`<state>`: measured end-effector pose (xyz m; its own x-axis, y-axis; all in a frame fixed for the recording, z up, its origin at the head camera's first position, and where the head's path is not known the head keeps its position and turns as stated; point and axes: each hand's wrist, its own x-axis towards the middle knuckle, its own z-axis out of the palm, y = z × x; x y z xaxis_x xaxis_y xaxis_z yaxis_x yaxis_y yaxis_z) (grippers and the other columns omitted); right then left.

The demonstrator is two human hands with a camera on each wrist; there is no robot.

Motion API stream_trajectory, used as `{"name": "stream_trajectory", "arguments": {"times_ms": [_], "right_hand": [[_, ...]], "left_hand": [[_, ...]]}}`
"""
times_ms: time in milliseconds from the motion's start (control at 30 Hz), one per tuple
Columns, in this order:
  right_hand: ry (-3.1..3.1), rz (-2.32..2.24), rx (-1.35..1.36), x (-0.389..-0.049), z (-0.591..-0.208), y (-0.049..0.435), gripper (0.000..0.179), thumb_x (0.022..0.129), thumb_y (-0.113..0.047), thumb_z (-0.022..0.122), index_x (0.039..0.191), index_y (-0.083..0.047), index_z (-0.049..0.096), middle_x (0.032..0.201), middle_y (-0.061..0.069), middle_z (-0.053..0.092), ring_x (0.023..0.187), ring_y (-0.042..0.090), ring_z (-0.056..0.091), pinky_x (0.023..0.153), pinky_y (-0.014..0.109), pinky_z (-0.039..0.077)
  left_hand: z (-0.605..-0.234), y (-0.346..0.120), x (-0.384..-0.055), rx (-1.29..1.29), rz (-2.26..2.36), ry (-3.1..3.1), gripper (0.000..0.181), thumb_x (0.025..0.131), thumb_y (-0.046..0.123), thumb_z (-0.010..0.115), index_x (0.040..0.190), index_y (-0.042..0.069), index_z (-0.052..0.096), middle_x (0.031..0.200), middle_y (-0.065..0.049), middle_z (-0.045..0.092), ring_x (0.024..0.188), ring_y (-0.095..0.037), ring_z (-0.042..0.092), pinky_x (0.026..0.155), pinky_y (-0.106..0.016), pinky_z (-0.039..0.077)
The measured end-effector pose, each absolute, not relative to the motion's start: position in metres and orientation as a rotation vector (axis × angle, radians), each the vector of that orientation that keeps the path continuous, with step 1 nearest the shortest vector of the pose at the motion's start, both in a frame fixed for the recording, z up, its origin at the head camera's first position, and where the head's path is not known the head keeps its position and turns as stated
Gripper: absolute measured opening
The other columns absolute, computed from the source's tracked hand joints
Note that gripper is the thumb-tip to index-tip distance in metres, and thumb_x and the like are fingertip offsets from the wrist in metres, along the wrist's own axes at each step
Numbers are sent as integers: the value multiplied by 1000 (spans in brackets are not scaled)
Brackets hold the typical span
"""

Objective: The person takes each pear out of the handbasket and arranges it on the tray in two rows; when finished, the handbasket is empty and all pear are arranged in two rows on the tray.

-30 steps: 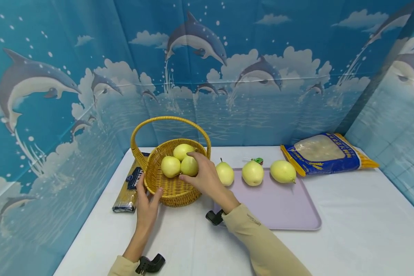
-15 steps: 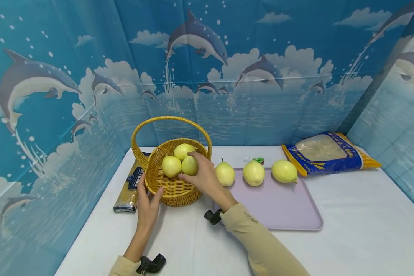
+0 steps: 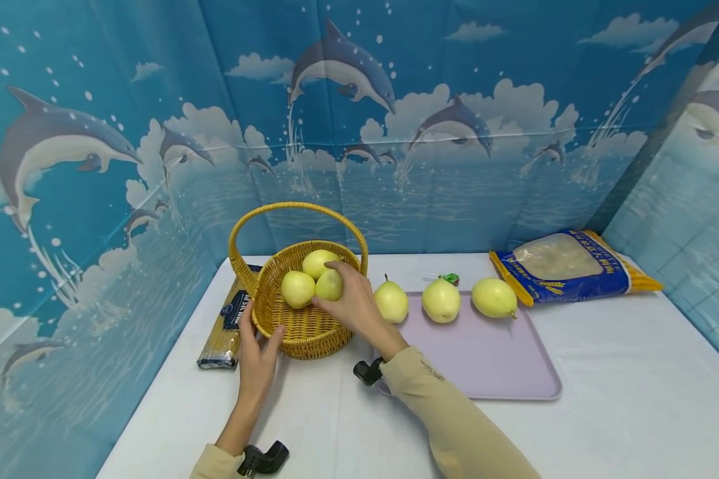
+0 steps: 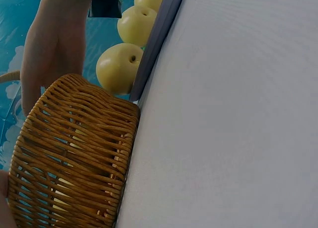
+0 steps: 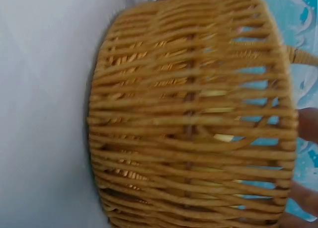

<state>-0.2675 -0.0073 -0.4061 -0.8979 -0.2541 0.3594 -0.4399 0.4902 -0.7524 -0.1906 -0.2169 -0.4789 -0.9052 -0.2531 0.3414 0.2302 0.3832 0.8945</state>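
Note:
In the head view, my left hand (image 3: 256,356) rests against the front left of a yellow woven basket (image 3: 311,348), fingers and thumb spread along its wall. My right hand (image 3: 359,303) reaches over the basket's right side and holds a yellow-green pear (image 3: 329,285) between thumb and fingers. Two more pears lie inside the basket: one pear (image 3: 297,289) on the left, another pear (image 3: 319,263) behind. The basket's wall (image 4: 74,153) fills much of the left wrist view. In the right wrist view, the woven wall (image 5: 194,114) hides most of the fruit.
A lilac tray (image 3: 479,366) to the right has three pears (image 3: 440,301) along its far edge. Behind them lies a small green-and-red item (image 3: 449,279). A blue and yellow bag (image 3: 575,266) is at the back right; a dark-labelled packet (image 3: 218,342) lies left of the basket.
My right hand and the pear it holds have barely shifted. The left hand stays at the basket, and the other fruit keeps its place.

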Motion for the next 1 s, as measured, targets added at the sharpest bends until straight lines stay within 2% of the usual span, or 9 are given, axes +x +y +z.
{"name": "stream_trajectory", "arguments": {"times_ms": [267,500,800,1000], "right_hand": [[-2598,1400,572,-276,-401,-15,71,89,-26,84,151,-10,55,156,14,54,146,36,50,121,54,41],[-2726,1358,578,-283,-396,-20,69,89,-15,82,151,-5,54,154,18,54,141,40,52,112,53,50],[-2867,1234,617,-285,-392,-20,74,83,-9,87,150,-6,56,154,15,56,143,39,51,119,52,45],[-2925,1184,693,-285,-393,-19,74,83,-8,88,150,-10,58,152,13,59,139,36,55,114,51,49]], "left_hand": [[-478,-218,-190,31,-1531,-2229,79,106,20,62,170,19,15,174,-9,23,159,-33,28,127,-58,32],[-478,-218,-189,25,-1543,-2221,78,106,21,62,169,19,16,174,-9,23,159,-33,28,127,-59,32],[-480,-218,-190,29,-1555,-2221,79,106,20,62,170,22,16,174,-8,24,158,-32,30,126,-58,34],[-479,-216,-191,15,-1561,-2208,79,106,19,63,170,20,16,173,-10,24,158,-32,29,126,-58,33]]}}
